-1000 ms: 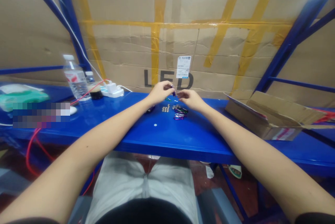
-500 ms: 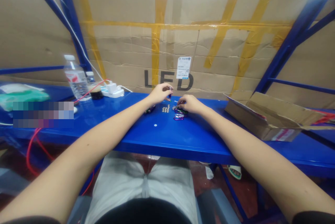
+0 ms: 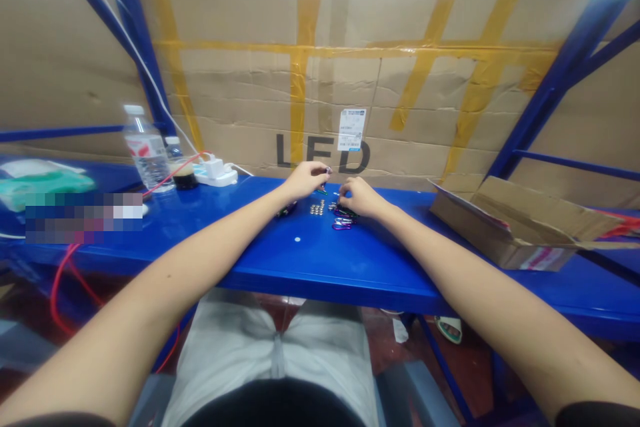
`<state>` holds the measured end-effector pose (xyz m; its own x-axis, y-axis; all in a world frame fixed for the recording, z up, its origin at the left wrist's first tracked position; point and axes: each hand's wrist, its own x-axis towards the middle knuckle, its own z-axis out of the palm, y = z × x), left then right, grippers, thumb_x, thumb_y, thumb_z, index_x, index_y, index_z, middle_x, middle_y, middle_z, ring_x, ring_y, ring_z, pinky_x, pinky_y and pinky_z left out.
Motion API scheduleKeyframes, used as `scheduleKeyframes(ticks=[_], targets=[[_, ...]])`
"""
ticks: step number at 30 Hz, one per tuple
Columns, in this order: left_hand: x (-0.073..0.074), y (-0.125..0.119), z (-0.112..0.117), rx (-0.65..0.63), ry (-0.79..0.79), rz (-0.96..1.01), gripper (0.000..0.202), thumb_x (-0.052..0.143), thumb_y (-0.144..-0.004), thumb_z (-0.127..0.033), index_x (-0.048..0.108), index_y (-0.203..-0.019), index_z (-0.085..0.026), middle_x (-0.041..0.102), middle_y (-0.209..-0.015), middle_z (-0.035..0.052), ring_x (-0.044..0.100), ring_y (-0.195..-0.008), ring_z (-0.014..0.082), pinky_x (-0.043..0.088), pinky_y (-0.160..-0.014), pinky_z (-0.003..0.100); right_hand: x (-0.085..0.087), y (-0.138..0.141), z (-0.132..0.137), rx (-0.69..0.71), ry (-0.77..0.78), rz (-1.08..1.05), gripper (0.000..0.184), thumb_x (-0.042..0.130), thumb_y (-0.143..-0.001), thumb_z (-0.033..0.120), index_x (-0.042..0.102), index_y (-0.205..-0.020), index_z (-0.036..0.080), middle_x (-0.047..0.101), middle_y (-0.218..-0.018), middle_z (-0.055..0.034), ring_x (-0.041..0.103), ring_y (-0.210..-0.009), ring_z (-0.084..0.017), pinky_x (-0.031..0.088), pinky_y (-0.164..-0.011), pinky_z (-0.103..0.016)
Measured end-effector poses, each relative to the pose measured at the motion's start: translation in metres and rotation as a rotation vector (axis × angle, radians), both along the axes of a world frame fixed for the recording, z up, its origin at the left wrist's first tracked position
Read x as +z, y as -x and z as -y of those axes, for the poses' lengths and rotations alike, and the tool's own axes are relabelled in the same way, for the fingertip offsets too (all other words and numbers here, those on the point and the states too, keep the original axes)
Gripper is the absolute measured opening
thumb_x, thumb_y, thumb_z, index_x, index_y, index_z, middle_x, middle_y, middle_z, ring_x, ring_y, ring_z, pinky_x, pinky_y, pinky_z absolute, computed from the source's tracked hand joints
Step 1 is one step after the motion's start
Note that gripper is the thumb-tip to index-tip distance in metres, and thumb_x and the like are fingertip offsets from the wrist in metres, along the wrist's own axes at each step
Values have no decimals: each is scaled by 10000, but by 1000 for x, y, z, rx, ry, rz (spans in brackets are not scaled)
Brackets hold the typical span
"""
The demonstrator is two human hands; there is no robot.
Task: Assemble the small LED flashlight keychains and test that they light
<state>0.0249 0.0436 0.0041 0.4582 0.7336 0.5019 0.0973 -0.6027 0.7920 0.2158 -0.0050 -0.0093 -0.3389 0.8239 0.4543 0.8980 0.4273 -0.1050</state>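
Note:
My left hand (image 3: 306,179) is raised a little above the tabletop, thumb and fingers pinched on a small dark shiny piece (image 3: 328,171) too small to identify. Right of it, my right hand (image 3: 361,197) has its fingertips together low over a pile of coloured carabiners (image 3: 343,222), purple, silver and dark ones. Whatever lies between those fingertips is hidden. Several small round metal pieces (image 3: 317,208) sit in a cluster between the hands. A green and orange-brown bit (image 3: 323,192) lies just below my left fingers. Dark items (image 3: 287,210) are partly covered by my left wrist.
The blue table (image 3: 300,267) backs onto a large taped cardboard sheet (image 3: 240,94). At right stands an open cardboard box (image 3: 500,227). To the left are a water bottle (image 3: 147,154), a small bottle of dark liquid (image 3: 184,174), a white power strip (image 3: 216,176) and red cables.
My right hand has lifted very slightly. The dark piece in my left fingers shows less than before, and more of the green bit beneath is visible.

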Motion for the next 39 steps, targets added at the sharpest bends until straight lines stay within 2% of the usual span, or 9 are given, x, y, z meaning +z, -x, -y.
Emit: scheduleKeyframes(ticks=[4,9,15,17,19,22,24,30,39], targets=[[0,1,2,24,-22,-41,124,625,-863,-128,700,-957,-99,690,-826,55,630,-696,129,555,-718,317,7,-2,3,-41,46,-250,87,615,-779,144,668,-711,154,715,-779,-88,620,-741,-205,455,-714,-322],[3,-1,9,3,2,-44,83,626,-862,-117,685,-920,-107,684,-838,51,621,-696,121,553,-718,318,15,-7,5,-21,98,-555,69,633,-725,160,607,-661,167,671,-703,-48,600,-699,-177,445,-656,-299],[8,-2,15,-155,406,212,131,459,-969,-124,585,-1002,-142,677,-926,101,687,-833,194,589,-733,398,17,-3,10,73,214,-805,123,614,-705,74,590,-770,176,621,-604,1,553,-548,-133,442,-558,-277],[8,0,14,-175,454,239,153,440,-976,-130,576,-1041,-154,672,-946,102,693,-859,202,590,-757,412,18,-1,11,99,225,-849,181,602,-702,47,609,-832,173,613,-587,15,549,-526,-130,451,-547,-275],[5,1,12,-126,350,164,156,451,-960,-118,585,-1031,-155,661,-910,83,678,-830,185,584,-754,390,19,0,12,118,218,-853,199,592,-696,36,641,-841,163,617,-589,14,559,-533,-131,466,-559,-278],[-1,2,9,-27,-14,-106,132,533,-903,-99,625,-982,-151,658,-874,50,634,-763,148,557,-744,335,20,0,12,148,183,-854,177,579,-682,48,670,-790,156,622,-593,8,572,-558,-136,484,-586,-287],[-4,1,9,-21,-183,-227,144,565,-885,-113,645,-997,-154,676,-900,41,624,-746,135,542,-741,310,21,-1,13,187,141,-870,154,580,-672,73,669,-761,162,629,-603,7,575,-568,-137,494,-602,-295],[-7,-1,9,-37,-242,-237,178,573,-896,-163,661,-1050,-145,717,-940,54,643,-755,135,531,-741,291,21,0,14,288,53,-882,103,647,-676,194,661,-776,173,673,-699,-14,609,-633,-155,523,-659,-326],[-3,1,10,21,-383,-277,197,626,-880,-162,729,-1046,-174,753,-1097,74,674,-1033,203,496,-970,364,19,0,18,255,25,-759,125,669,-726,240,665,-830,171,701,-787,-41,642,-729,-180,527,-734,-341]])
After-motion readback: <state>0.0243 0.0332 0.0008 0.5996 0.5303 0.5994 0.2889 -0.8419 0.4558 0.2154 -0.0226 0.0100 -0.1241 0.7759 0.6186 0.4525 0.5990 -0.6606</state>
